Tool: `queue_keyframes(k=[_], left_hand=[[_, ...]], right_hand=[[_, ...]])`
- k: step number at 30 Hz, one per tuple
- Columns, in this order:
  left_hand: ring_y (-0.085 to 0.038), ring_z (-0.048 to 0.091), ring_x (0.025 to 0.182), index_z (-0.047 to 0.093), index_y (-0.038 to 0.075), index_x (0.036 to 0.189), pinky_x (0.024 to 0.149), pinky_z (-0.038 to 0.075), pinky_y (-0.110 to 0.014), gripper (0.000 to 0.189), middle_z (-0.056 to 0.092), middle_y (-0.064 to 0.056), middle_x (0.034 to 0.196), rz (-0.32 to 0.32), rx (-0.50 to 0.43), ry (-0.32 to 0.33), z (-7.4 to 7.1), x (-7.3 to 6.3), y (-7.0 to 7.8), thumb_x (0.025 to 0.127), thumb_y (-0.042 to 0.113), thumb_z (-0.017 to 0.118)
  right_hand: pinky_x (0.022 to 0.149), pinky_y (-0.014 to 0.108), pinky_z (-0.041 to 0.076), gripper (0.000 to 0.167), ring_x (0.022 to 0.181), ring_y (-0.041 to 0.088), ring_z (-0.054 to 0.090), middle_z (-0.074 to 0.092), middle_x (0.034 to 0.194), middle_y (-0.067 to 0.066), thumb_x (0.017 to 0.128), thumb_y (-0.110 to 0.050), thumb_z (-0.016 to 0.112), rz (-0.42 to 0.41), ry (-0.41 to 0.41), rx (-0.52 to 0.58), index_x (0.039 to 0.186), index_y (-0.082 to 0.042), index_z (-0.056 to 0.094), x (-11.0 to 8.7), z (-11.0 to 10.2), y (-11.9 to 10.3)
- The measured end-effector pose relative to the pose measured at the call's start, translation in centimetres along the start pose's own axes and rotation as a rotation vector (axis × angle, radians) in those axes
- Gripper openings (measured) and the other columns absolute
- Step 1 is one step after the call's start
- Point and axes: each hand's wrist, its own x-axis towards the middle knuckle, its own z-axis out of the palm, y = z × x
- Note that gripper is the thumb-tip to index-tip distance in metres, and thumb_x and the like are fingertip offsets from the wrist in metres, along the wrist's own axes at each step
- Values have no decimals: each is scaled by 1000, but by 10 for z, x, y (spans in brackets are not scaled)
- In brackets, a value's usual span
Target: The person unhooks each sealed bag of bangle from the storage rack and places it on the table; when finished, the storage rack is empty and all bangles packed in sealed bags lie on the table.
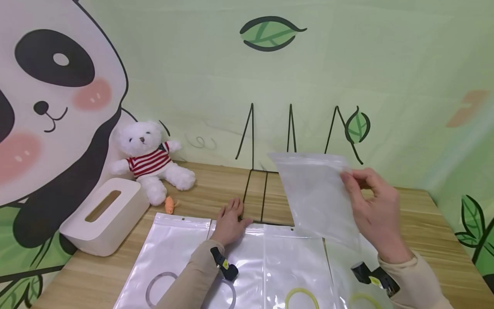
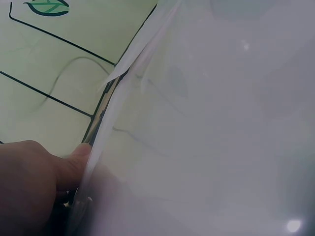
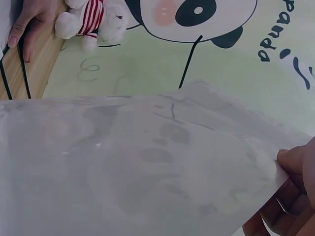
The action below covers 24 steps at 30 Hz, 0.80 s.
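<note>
My right hand (image 1: 376, 206) pinches a translucent zip-top plastic bag (image 1: 316, 193) by its upper right corner, between thumb and fingers. The bag hangs raised above the table and fills much of the right wrist view. Several clear plastic bags (image 1: 166, 240) lie flat side by side below it, with grey and yellow rings showing on them. My left hand (image 1: 229, 221) rests at their far edge, fingers stretched out and pointing away. In the left wrist view, translucent plastic (image 2: 211, 123) hides part of the left hand (image 2: 29, 182).
A white tissue box (image 1: 106, 219) stands at the left. Behind it a white teddy bear (image 1: 150, 163) in a striped shirt sits against the printed backdrop. A small orange object (image 1: 170, 205) lies by its foot. Black lines (image 1: 264, 193) run across the wooden table (image 1: 417, 219).
</note>
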Motion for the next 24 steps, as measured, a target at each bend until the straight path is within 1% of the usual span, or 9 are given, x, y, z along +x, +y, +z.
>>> queue_keyframes(k=[8, 12, 17, 22, 24], left_hand=[[-31, 10, 147, 31, -4, 148, 118, 4, -48, 69, 19, -18, 158, 7, 9, 1, -1, -1, 1, 97, 34, 58], [-30, 10, 147, 30, -3, 148, 118, 4, -47, 69, 19, -17, 158, 0, 10, -3, 0, 0, 1, 97, 35, 58], [-28, 8, 148, 30, -2, 149, 118, 3, -46, 70, 18, -16, 158, -5, 11, -5, 2, 0, -1, 97, 36, 57], [-29, 9, 148, 30, -3, 148, 118, 3, -46, 70, 18, -17, 158, -1, 6, -3, 2, 0, -2, 97, 35, 58], [-30, 9, 147, 31, -4, 148, 118, 4, -47, 70, 19, -18, 158, 6, 6, 2, 2, 0, -2, 97, 34, 58]], right_hand=[[67, 12, 44, 6, 74, 1, 56, 68, 81, 10, 84, 5, 71, 12, 38, 0, 90, 3, 71, -2, -9, -3], [68, 12, 44, 5, 75, 0, 57, 68, 81, 11, 85, 5, 71, 3, 61, 0, 89, 5, 71, -1, -14, -4], [68, 13, 44, 5, 74, 0, 57, 68, 81, 8, 84, 6, 71, 3, 91, 4, 88, 6, 70, 1, -18, -7], [68, 12, 44, 4, 74, -1, 58, 68, 80, 10, 83, 8, 71, -1, 126, 8, 87, 8, 70, 3, -23, -9], [68, 11, 45, 5, 74, -2, 59, 68, 80, 13, 83, 7, 71, 0, 135, 3, 87, 9, 70, 4, -25, -9]])
